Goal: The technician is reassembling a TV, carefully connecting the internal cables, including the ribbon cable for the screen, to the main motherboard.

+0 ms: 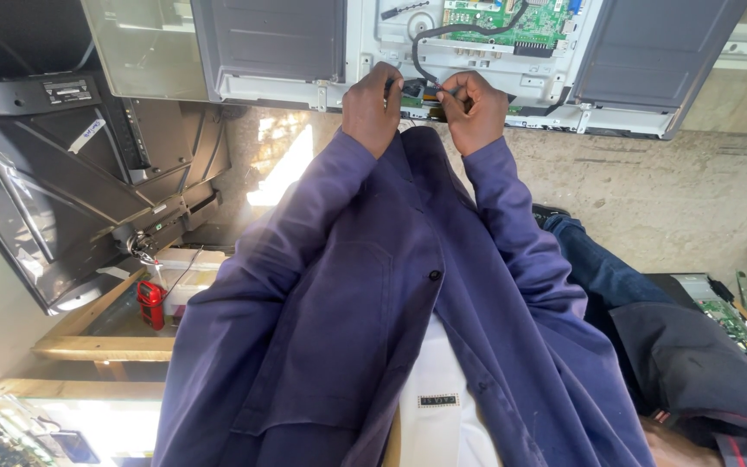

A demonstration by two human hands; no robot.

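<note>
Black cable [430, 35] on the opened flat-screen back panel [373, 52], both hands at its lower end.

Cable loops down from the green circuit board [533, 22] to the panel's lower edge, where it meets the hands. Right hand [475, 111]: fingers curled tight, pinching the cable end or a thin tool on it; cannot tell which. Left hand [371, 108]: fingers closed into a loose fist against the panel edge, gripping something dark and small; what it is stays hidden. Both sleeves are purple. A black screen housing [62, 182] leans off to one side; a red tool [150, 303] sits on a wooden bench [101, 348] below it. Concrete floor [650, 190] under the panel.
</note>
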